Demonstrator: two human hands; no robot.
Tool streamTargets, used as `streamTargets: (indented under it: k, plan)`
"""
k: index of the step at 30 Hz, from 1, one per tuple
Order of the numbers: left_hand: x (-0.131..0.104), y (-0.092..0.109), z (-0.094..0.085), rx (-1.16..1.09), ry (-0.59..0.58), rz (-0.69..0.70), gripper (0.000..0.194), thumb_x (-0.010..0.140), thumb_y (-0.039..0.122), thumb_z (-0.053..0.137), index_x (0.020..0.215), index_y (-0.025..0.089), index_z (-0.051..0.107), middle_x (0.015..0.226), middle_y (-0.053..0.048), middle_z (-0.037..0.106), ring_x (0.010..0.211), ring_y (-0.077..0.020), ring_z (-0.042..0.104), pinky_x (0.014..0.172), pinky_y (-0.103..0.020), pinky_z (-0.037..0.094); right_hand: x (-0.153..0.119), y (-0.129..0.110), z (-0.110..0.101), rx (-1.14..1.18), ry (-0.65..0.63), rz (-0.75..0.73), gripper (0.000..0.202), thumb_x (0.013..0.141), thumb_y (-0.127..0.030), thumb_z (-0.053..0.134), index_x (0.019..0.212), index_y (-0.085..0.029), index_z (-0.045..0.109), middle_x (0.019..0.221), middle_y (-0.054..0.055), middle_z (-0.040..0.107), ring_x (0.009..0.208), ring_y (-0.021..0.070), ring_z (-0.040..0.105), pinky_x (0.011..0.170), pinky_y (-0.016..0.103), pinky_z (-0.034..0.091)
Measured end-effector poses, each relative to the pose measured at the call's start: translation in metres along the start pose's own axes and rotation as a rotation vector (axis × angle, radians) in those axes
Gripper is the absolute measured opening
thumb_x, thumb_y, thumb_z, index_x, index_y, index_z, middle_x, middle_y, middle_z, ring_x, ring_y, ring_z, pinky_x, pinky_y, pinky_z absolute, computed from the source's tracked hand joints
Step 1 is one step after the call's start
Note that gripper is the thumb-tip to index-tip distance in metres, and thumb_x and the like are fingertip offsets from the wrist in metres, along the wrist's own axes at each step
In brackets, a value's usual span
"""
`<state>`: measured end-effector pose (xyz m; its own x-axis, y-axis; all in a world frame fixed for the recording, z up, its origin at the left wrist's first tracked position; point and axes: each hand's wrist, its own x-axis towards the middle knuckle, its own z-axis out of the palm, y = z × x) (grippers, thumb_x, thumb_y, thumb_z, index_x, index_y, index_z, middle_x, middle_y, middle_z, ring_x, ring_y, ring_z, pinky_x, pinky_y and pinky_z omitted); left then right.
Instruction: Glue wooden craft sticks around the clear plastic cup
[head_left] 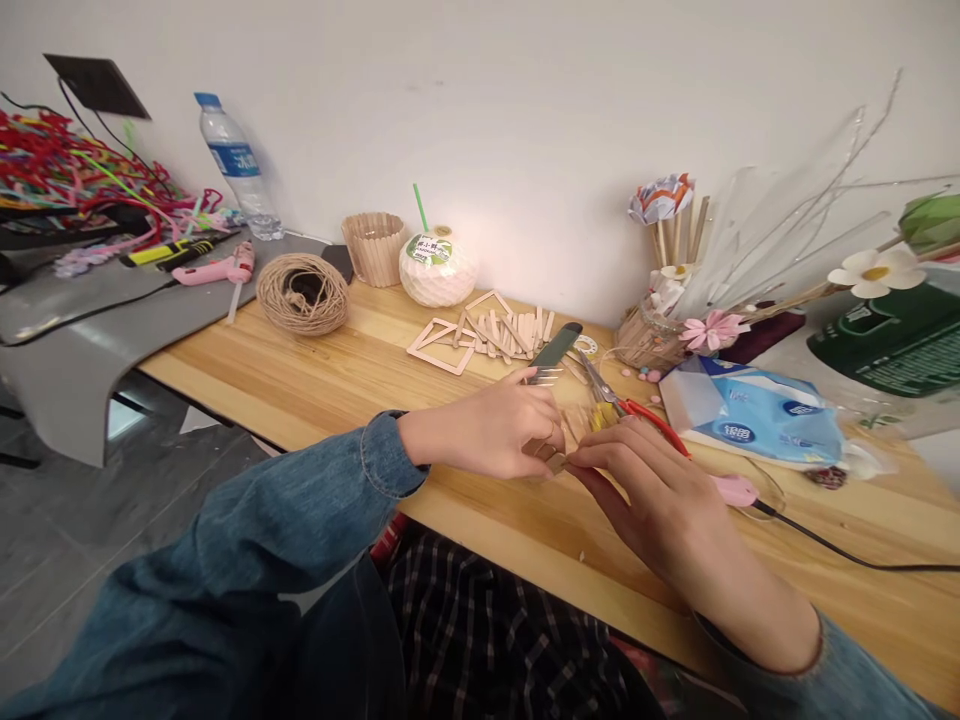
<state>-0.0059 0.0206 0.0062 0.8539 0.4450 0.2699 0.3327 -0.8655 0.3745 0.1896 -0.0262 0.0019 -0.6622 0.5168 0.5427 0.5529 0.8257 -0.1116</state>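
My left hand [504, 425] is closed near the table's front edge, its fingertips pinching a small light-brown piece [556, 463], perhaps part of a wooden craft stick. From the other side, my right hand [654, 488] grips the piece's end between thumb and fingers. Most of the piece is hidden by the fingers. Just beyond my hands lie red-handled scissors [652, 425] and a flat dark green tool [556, 347]. A pile of wooden craft sticks [510, 332] and stick frames [442, 352] lies farther back. A pink glue gun [733, 490] shows partly behind my right hand.
Twine [302, 293], a craft-stick cup [376, 248] and a white round drink container [437, 270] stand along the back. A blue tissue pack [757, 410] and decorated vase [649, 335] are right. Another pink glue gun [217, 268] and a water bottle [238, 165] are left.
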Motion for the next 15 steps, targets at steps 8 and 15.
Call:
streamTargets:
  k: [8, 15]
  plan:
    - [0.0037, 0.0024, 0.0062, 0.008, 0.046, -0.032, 0.018, 0.08, 0.023, 0.062, 0.063, 0.015, 0.061, 0.08, -0.002, 0.068, 0.082, -0.015, 0.059, 0.103, -0.044, 0.02, -0.0002, -0.0007, -0.0003, -0.005, -0.02, 0.022, 0.008, 0.088, -0.01, 0.048, 0.086, -0.018, 0.05, 0.078, 0.003, 0.056, 0.072, 0.0139, 0.051, 0.062, 0.027, 0.044]
    - [0.0011, 0.0002, 0.0104, -0.029, 0.08, -0.023, 0.016, 0.078, 0.023, 0.063, 0.064, 0.017, 0.06, 0.085, -0.001, 0.069, 0.082, -0.0139, 0.058, 0.107, -0.046, 0.014, 0.0026, 0.0002, -0.0028, 0.011, -0.043, 0.039, 0.008, 0.088, -0.011, 0.049, 0.082, -0.017, 0.051, 0.076, 0.003, 0.056, 0.071, 0.0143, 0.05, 0.061, 0.027, 0.042]
